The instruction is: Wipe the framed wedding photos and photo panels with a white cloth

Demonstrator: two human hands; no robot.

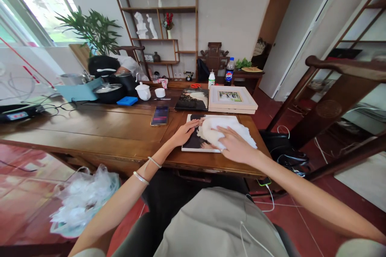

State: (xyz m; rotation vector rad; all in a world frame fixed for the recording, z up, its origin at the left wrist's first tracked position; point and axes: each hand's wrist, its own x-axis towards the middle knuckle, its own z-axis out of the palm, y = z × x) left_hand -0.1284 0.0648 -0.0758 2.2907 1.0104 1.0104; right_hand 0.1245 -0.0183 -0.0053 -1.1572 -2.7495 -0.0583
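A photo panel (pixel 193 140) with white edges and a dark picture lies flat near the table's front edge. Across its right part spreads a white cloth (pixel 241 130), hiding much of the picture and reaching past the panel's right edge. My right hand (pixel 237 144) grips the cloth and presses it on the panel. On the panel's left side rests my left hand (pixel 184 133), its fingers stretched out and nothing in them. Just behind are a second dark photo panel (pixel 191 100) and a white picture frame (pixel 232 108). A phone (pixel 159 115) lies to the left of the panel.
On the wooden table (pixel 120 128) stand a white teapot (pixel 142 91), a white cup (pixel 160 93), a blue box (pixel 127 100), a white bottle (pixel 211 79) and a cola bottle (pixel 229 71). A person (pixel 123 64) leans down behind the pots. Below left sits a bag-lined bin (pixel 86 200).
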